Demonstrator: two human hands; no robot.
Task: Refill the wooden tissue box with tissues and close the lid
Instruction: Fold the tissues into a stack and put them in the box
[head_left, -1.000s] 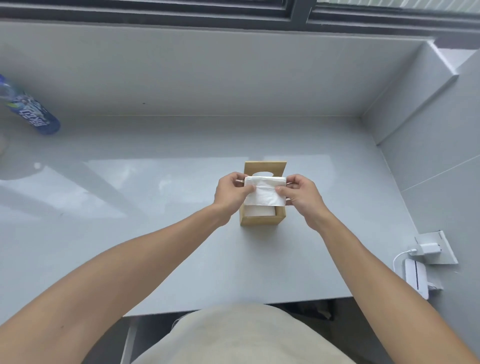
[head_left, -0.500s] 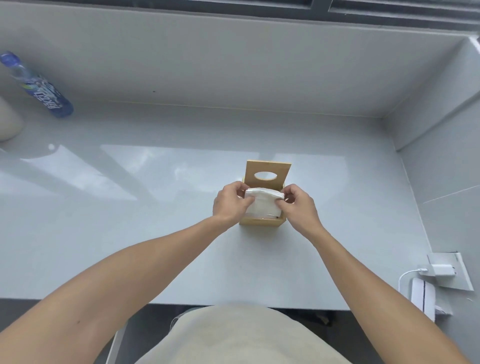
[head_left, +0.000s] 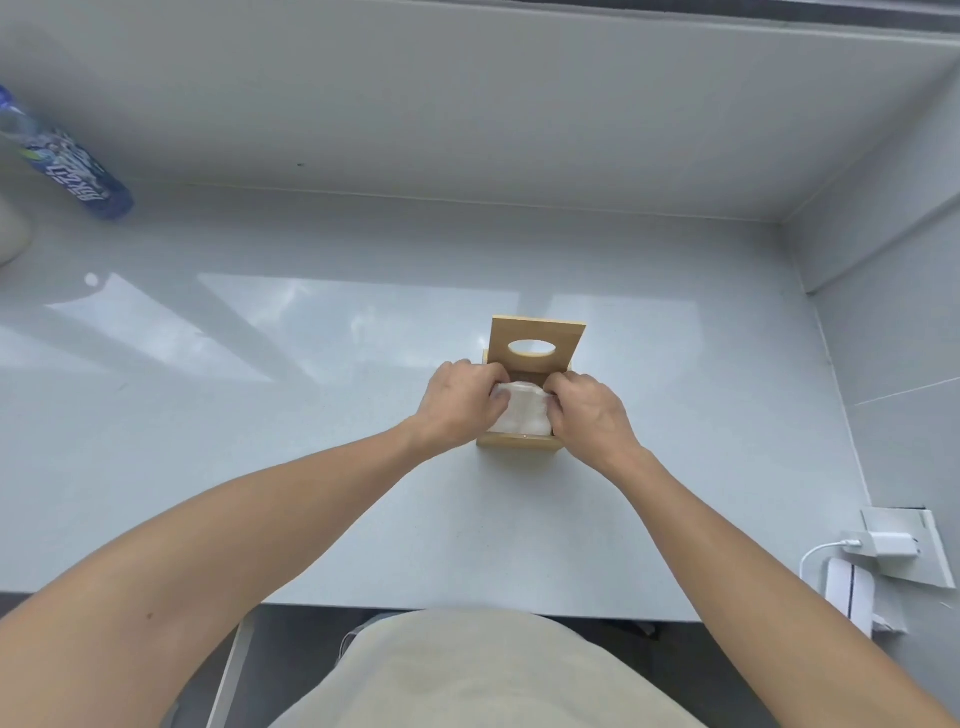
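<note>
On the grey bench (head_left: 363, 493), both hands meet over the wooden tissue box (head_left: 519, 441), directly ahead of the person. The left hand (head_left: 460, 405) and right hand (head_left: 589, 410) each pinch a side of the white tissues (head_left: 522, 415), which sit partly down inside the box, between them. Just beyond, the lid (head_left: 537, 340) stands upright, hinged at the far edge, so closing it likely means swinging it toward the person.
</note>
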